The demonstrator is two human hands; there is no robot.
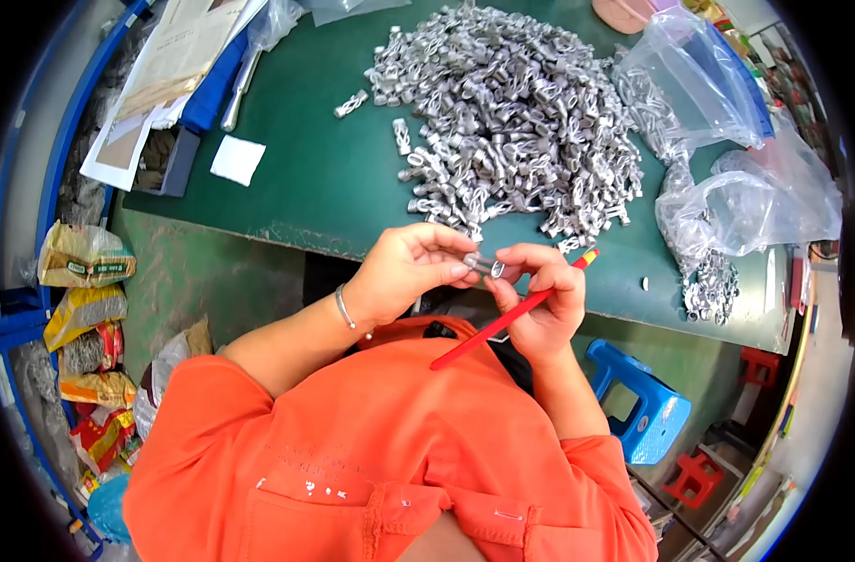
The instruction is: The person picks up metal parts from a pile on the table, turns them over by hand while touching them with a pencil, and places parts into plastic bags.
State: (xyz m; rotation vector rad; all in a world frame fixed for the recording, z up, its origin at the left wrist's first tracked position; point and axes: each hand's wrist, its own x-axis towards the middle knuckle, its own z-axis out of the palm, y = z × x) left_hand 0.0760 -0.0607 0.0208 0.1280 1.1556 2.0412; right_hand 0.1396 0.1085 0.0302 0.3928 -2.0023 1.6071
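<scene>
My left hand (pixel 411 269) pinches one end of a small silver metal part (pixel 485 266) with a looped end, held just in front of the table edge. The fingertips of my right hand (pixel 546 298) touch the looped end of that part. A thin red stick (pixel 493 328) with a yellow tip is also gripped in my right hand, slanting down toward my chest. Beyond my hands, a large heap of similar metal parts (pixel 521 112) covers the middle of the green table (pixel 287 178). A few single parts lie at the heap's left side.
Clear plastic bags (pixel 718 201) lie on the right, with more metal parts (pixel 711 288) spilling from one. A white paper square (pixel 237 160) and a blue bin (pixel 207 98) with papers are at the left. A blue stool (pixel 638 403) stands below right; packed sacks (pixel 86 255) line the left shelf.
</scene>
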